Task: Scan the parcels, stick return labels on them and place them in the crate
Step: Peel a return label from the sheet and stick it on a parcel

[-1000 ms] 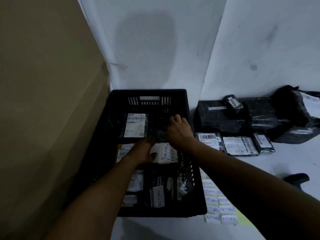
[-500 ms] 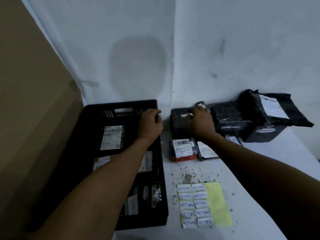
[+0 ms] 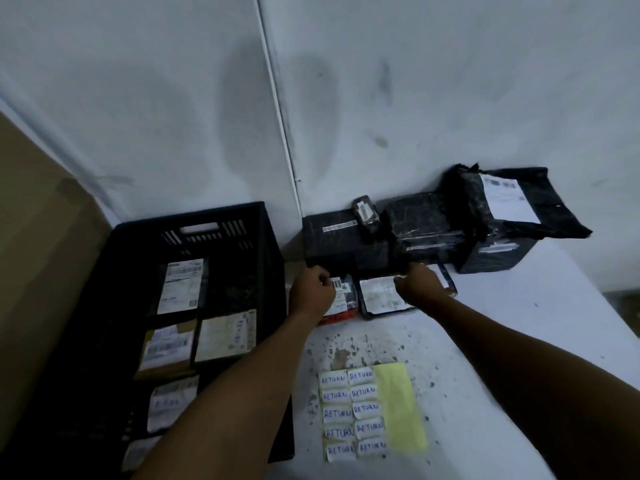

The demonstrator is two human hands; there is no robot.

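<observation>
While the black crate (image 3: 263, 244) stands at the left of the white table (image 3: 519, 341) with several labelled parcels lying flat inside it, the left hand (image 3: 311, 294) is curled over a small red-edged parcel (image 3: 341, 301) and the right hand (image 3: 420, 285) is curled at the far edge of a flat black parcel (image 3: 381, 297); whether either hand actually grips cannot be told. Larger black parcels (image 3: 346, 242) line the wall behind, and the return-label sheet (image 3: 372, 412) lies near, between the forearms.
</observation>
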